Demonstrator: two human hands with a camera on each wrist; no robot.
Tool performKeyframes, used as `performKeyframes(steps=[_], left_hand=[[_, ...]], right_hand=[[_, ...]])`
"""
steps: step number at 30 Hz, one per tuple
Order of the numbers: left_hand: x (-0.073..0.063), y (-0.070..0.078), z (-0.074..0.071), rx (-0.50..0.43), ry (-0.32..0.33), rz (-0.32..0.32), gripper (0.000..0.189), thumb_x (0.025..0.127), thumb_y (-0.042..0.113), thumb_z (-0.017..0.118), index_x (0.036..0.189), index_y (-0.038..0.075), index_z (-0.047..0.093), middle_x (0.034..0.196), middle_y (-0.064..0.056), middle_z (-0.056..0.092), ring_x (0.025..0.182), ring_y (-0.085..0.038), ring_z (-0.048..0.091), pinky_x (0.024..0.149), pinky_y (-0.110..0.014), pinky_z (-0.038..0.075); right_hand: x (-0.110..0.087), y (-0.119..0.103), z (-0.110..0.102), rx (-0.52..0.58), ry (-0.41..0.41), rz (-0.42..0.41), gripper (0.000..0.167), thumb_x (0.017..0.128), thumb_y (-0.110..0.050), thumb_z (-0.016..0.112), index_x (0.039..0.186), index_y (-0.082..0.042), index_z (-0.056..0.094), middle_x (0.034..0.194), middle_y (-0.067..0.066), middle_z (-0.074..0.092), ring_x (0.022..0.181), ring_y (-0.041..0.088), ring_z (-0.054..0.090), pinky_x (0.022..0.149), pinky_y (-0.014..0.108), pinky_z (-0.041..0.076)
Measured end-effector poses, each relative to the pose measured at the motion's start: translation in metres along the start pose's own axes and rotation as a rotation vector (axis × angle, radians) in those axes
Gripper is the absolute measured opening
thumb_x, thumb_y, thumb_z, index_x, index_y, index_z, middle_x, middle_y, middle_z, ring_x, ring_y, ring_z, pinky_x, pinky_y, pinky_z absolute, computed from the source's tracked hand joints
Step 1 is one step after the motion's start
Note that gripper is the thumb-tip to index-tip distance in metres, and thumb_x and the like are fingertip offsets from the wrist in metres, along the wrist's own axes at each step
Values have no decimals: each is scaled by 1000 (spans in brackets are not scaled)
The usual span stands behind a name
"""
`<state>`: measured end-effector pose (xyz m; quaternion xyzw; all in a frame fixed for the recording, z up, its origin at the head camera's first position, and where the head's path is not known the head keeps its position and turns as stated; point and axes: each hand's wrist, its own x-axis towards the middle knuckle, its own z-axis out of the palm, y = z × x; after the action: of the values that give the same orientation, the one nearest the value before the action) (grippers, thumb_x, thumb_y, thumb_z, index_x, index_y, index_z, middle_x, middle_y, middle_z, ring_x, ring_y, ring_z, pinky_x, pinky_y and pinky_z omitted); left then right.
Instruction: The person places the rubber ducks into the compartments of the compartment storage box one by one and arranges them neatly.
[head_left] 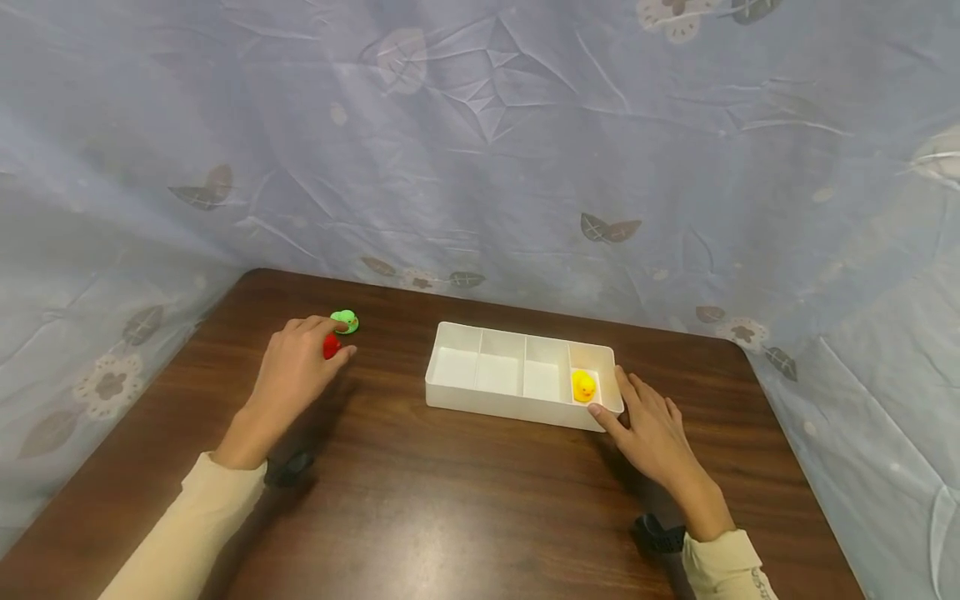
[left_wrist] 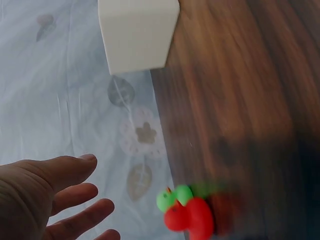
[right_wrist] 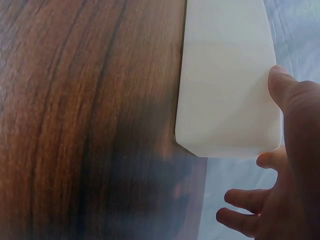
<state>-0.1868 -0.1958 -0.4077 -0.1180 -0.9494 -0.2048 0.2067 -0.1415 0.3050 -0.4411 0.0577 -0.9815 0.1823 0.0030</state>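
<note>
The step in hand looks like picking up the red duck (head_left: 331, 347), which lies just ahead of the left hand (head_left: 294, 364), its thumb and fingers apart; the next move likely calls for a light pinch that spares the green duck (head_left: 346, 320) just beyond. The right hand (head_left: 654, 429), fingers spread, rests thumb and forefinger on the nearest corner of a smooth white tray (head_left: 495, 402) with four compartments. Left of those fingertips sits a rounded, rubbery-looking yellow duck (head_left: 583, 385) in the end compartment; beneath both hands is a wood-grained table (head_left: 420, 483)
</note>
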Motion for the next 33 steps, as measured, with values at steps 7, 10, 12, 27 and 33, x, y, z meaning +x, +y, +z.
performKeyframes(steps=[7,10,12,27,33], left_hand=[[-12,-19,-9,4,1,-54,33,92,18,83,117,-2,75,121,-27,75,108,-54,67,87,-70,51],[-17,-26,-12,11,0,-73,33,92,18,82,118,-2,75,122,-28,75,109,-56,66,87,-71,50],[-19,-30,-14,18,-2,-84,34,92,18,82,119,-2,74,123,-28,74,110,-57,65,87,-72,50],[-30,-51,-15,54,-40,-109,39,92,22,83,123,0,74,125,-30,73,110,-59,65,83,-71,50],[-36,-54,-11,55,-61,-115,42,92,22,83,124,-3,73,125,-33,72,108,-60,65,83,-71,51]], right_hand=[[1,0,-1,-6,-6,-1,90,107,-66,48,170,-8,21,169,34,31,156,55,31,119,84,18],[0,-1,-1,-6,-12,-1,91,107,-66,48,171,-8,20,170,34,31,156,56,31,119,84,17],[0,-1,-1,-7,-15,0,91,107,-66,48,171,-8,20,169,34,31,156,55,31,119,84,17],[0,0,1,-1,-15,5,91,107,-65,48,171,-8,20,170,33,32,157,54,31,119,84,17],[0,0,-1,3,-20,9,91,107,-65,48,171,-9,18,170,33,31,157,54,30,119,84,17]])
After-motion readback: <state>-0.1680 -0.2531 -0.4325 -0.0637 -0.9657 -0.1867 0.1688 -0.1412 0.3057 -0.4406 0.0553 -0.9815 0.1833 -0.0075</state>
